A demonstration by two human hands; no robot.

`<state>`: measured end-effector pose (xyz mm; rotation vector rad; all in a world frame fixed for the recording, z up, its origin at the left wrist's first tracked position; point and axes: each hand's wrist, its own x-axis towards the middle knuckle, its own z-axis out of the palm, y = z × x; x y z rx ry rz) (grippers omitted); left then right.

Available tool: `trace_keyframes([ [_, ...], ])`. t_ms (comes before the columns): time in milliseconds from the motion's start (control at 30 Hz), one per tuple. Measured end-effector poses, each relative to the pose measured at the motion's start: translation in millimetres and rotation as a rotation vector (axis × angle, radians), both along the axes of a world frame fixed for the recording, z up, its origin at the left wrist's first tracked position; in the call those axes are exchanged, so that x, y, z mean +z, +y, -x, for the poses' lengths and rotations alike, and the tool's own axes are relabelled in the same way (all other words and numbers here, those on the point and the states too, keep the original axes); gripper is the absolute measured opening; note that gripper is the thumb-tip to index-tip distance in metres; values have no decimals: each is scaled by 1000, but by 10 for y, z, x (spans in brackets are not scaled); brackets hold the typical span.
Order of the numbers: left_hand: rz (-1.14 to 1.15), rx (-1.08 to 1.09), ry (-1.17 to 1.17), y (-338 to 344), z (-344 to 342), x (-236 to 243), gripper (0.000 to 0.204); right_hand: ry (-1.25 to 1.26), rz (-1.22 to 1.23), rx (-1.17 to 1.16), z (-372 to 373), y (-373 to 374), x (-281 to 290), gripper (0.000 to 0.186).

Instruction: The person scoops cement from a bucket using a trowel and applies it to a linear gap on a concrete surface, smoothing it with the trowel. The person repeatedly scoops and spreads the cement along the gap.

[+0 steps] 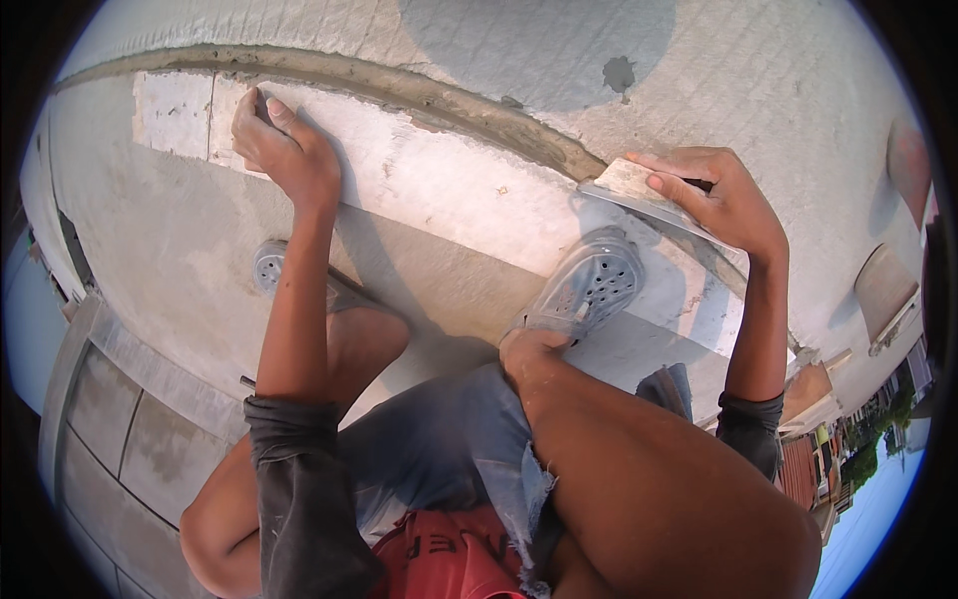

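My right hand (pixel 723 200) grips a plastering trowel (pixel 664 210), its long metal blade edge slanting down to the right. A cream-coloured part of the trowel shows under the thumb. The trowel's left tip meets a band of grey-brown mortar (pixel 449 105), which curves along the far edge of a long white board (pixel 429 180). Over the board's left part, my left hand (pixel 284 150) is closed, fingers curled inward and thumb near the index finger. A dark gap shows between them; whatever the fingers hold, if anything, is hidden.
My grey clog (pixel 594 275) rests against the board's near edge; the other clog (pixel 269 265) is left of it, partly behind my forearm. A flat board-like piece (pixel 883 290) lies at the far right. Paving slabs (pixel 105 399) lie lower left. Rough concrete (pixel 758 90) spreads beyond the mortar.
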<state>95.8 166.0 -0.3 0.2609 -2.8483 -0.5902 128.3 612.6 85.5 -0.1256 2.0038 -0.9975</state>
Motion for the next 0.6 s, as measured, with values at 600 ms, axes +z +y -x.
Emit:
trace_keyframes([
  [600,20,10,-22,-36,4,-8,48,114,15,-28,-22,-341,-259,39],
])
